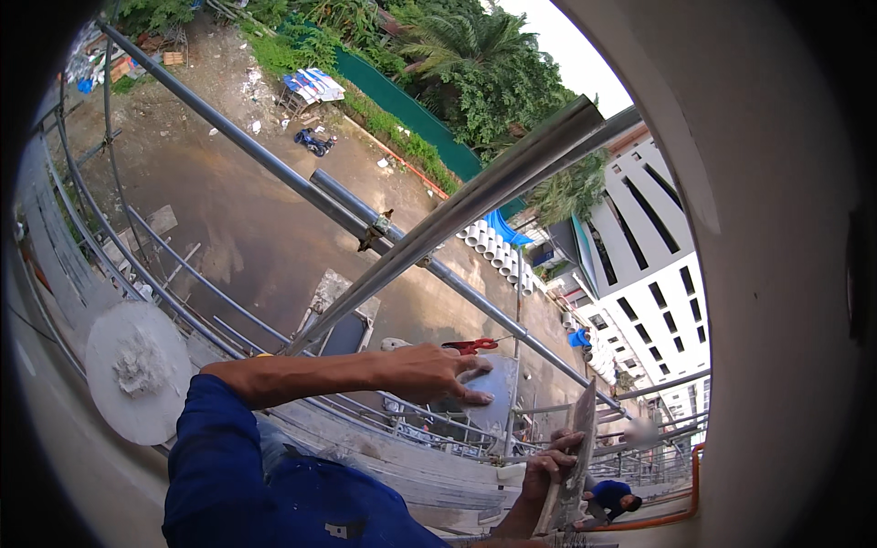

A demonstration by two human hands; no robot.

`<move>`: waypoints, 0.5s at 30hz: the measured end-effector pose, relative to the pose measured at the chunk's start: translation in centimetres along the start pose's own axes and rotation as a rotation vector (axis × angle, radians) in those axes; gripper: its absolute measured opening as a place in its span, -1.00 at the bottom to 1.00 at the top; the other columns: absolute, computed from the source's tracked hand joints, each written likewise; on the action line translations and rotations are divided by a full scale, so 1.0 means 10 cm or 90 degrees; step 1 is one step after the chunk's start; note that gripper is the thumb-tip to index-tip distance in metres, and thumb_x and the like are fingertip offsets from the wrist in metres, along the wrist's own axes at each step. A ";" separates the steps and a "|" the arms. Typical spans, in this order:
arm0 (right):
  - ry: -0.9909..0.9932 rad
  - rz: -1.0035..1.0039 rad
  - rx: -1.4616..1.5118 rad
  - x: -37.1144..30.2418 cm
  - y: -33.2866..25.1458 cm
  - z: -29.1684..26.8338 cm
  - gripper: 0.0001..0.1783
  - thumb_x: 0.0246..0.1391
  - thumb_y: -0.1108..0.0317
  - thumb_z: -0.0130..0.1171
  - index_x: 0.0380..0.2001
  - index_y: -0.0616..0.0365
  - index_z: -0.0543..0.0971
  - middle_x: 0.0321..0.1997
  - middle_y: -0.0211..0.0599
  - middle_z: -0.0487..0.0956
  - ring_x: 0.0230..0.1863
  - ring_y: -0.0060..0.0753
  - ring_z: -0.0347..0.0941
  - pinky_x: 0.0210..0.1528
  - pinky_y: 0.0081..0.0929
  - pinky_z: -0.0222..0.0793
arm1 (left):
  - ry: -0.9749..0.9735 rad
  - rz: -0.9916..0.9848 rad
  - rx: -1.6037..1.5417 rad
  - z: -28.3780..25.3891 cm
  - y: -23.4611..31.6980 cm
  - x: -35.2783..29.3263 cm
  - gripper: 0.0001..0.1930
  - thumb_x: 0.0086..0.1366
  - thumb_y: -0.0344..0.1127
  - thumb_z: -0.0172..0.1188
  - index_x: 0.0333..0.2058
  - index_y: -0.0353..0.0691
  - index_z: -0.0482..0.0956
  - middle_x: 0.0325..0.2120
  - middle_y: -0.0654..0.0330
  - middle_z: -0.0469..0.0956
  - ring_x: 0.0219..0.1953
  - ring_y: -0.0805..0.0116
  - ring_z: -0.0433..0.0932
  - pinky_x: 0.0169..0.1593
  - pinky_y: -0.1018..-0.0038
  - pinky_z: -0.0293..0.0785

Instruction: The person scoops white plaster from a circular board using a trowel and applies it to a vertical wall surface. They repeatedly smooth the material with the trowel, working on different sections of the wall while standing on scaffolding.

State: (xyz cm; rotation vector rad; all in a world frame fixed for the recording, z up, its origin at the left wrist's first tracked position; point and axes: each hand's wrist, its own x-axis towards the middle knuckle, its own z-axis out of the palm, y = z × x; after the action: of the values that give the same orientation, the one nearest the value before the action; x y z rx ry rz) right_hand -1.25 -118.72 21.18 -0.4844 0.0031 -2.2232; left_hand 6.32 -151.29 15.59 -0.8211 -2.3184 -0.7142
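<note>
Head view: the right hand [551, 463] has fingers clamped on a tilted board [565, 491] at lower right; the left hand [431, 373] has fingers apart; a slipping, dusty one-handed grip could drop it near the co-worker [609, 498].

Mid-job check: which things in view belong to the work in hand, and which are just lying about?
Likely part of the work:
Smeared flat board, held in the right hand
Round white disc bearing a white heap

Apparently just lying about, on the ground below:
Row of pale pipes
Blue-and-white sheeting

Unclear: the grey sheet by the left hand.
</note>
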 end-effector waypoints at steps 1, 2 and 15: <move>0.008 -0.041 -0.075 0.03 -0.06 0.08 -0.48 0.37 0.18 -0.12 0.24 0.31 0.19 0.20 -0.05 0.51 -0.11 -0.17 0.59 -0.40 -0.46 0.37 | 0.017 -0.107 -0.123 -0.23 -0.09 -0.13 -0.20 0.17 -0.62 0.18 0.26 0.47 0.35 0.32 -0.06 0.21 0.14 -0.05 0.49 0.02 0.22 0.60; 0.015 -0.082 -0.149 0.09 -0.16 0.19 -0.50 0.38 0.19 -0.13 0.22 0.29 0.20 0.20 -0.05 0.51 -0.18 -0.16 0.61 -0.43 -0.50 0.35 | 0.237 -0.053 -0.139 -0.46 -0.17 -0.19 -0.21 0.11 -0.66 0.21 0.28 0.25 0.37 0.30 -0.02 0.24 0.20 0.01 0.44 0.10 0.24 0.55; 0.446 -0.162 -0.716 0.02 0.39 -0.02 -0.45 0.20 0.14 -0.01 0.17 0.25 0.41 0.11 -0.08 0.49 0.10 -0.11 0.44 0.21 -0.21 0.32 | 0.928 0.270 -0.655 -3.08 -0.51 0.81 -0.75 0.35 -0.43 0.17 -0.03 -0.34 0.48 -0.27 0.15 0.61 -0.33 0.45 0.62 -0.30 0.47 0.62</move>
State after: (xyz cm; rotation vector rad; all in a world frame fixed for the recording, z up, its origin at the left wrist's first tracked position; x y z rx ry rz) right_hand 1.42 -121.41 20.39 -0.2398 1.6804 -2.3474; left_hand 7.84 -171.32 40.80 -0.6979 -0.3927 -1.5784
